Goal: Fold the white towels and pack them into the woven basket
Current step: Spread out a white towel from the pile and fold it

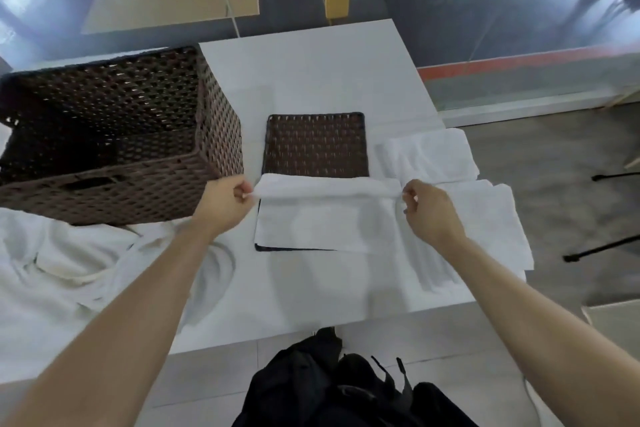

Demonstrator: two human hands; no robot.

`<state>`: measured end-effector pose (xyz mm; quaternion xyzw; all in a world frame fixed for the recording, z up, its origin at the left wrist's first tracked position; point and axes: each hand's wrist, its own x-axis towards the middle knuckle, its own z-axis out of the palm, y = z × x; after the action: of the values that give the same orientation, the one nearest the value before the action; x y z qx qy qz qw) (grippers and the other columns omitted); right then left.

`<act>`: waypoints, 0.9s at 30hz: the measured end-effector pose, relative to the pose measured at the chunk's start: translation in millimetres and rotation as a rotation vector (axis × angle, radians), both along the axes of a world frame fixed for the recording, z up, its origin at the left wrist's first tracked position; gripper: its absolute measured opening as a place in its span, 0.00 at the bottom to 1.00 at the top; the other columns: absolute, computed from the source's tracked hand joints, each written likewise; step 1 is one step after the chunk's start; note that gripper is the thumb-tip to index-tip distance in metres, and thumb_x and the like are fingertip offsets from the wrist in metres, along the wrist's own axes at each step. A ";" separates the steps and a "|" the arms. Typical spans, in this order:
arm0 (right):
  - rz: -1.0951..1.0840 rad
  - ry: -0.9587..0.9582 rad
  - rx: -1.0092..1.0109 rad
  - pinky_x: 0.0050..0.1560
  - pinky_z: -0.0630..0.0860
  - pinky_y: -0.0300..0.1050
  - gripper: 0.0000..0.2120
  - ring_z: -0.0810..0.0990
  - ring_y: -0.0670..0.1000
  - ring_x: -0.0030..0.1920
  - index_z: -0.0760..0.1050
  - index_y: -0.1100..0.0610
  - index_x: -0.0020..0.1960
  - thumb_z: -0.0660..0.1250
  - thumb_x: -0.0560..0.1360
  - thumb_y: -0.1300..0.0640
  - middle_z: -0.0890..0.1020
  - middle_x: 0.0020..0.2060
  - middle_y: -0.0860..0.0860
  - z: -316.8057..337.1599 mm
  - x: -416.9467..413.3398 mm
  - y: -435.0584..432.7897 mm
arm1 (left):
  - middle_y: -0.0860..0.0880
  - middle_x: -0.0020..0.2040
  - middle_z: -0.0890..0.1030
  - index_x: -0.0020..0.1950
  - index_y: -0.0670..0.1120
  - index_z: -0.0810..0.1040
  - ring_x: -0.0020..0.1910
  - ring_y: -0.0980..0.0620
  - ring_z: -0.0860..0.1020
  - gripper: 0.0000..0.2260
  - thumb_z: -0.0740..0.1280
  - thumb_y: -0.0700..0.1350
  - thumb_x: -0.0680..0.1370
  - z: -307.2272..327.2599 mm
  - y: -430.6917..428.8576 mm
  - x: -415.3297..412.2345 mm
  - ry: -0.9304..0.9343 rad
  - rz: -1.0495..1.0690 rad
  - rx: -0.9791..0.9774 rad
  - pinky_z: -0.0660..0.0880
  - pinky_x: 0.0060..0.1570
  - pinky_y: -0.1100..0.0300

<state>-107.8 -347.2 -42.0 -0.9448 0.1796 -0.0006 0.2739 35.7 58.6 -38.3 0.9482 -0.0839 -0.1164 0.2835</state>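
A white towel (322, 218) lies over the near half of a flat brown woven lid (315, 146) in the middle of the white table (311, 73). My left hand (228, 199) pinches the towel's far-left corner. My right hand (427, 208) pinches its far-right corner, and the far edge is rolled over between them. The big brown woven basket (114, 139) stands to the left, tilted, with nothing visible inside. A folded white towel (433, 156) rests at the right beside the lid, and another flat one (485, 218) lies under my right wrist.
A heap of unfolded white towels (69, 260) fills the table's near left. Black cloth (332, 388) hangs below the table's near edge. Black tripod legs (602, 246) stand on the floor to the right.
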 end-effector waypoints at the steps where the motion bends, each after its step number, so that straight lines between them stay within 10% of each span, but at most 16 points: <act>1: 0.049 0.017 -0.025 0.43 0.75 0.52 0.06 0.79 0.57 0.42 0.78 0.56 0.48 0.64 0.82 0.61 0.83 0.42 0.54 -12.2 -14.1 5.0 | 0.52 0.43 0.87 0.46 0.48 0.84 0.41 0.53 0.85 0.04 0.75 0.40 0.75 -10.0 6.3 -10.3 -0.003 -0.018 0.015 0.82 0.50 0.62; 12: 0.342 0.547 -0.290 0.54 0.78 0.53 0.09 0.78 0.58 0.56 0.78 0.53 0.57 0.61 0.80 0.57 0.76 0.52 0.52 -93.2 -62.7 23.4 | 0.51 0.48 0.84 0.44 0.51 0.87 0.45 0.51 0.82 0.05 0.80 0.49 0.72 -70.0 19.8 -46.4 0.231 -0.275 0.296 0.82 0.52 0.53; 17: 0.160 0.387 -0.309 0.52 0.78 0.51 0.11 0.80 0.61 0.57 0.78 0.59 0.58 0.63 0.81 0.55 0.78 0.57 0.57 -72.7 -20.3 32.7 | 0.55 0.40 0.85 0.48 0.51 0.87 0.40 0.53 0.83 0.11 0.72 0.57 0.81 -61.0 -7.6 -4.8 0.248 -0.320 0.358 0.81 0.45 0.54; 22: 0.221 0.255 -0.235 0.67 0.76 0.54 0.26 0.73 0.60 0.70 0.70 0.59 0.73 0.66 0.75 0.64 0.75 0.66 0.56 -77.0 47.3 25.4 | 0.49 0.59 0.81 0.65 0.50 0.80 0.58 0.46 0.81 0.10 0.67 0.50 0.85 -68.4 -63.7 62.5 -0.008 -0.293 0.278 0.80 0.59 0.47; 27: 0.253 0.499 -0.166 0.69 0.75 0.58 0.33 0.72 0.62 0.71 0.67 0.58 0.73 0.67 0.68 0.62 0.77 0.67 0.56 -84.3 87.5 10.1 | 0.51 0.62 0.80 0.71 0.53 0.73 0.57 0.48 0.81 0.23 0.77 0.53 0.79 -85.9 -85.9 106.9 0.372 -0.391 0.445 0.82 0.60 0.46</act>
<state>-20.3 -337.1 -126.2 -0.9498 0.1217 0.2514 0.1409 142.6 -27.4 -124.2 0.9153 -0.1831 -0.3549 0.0528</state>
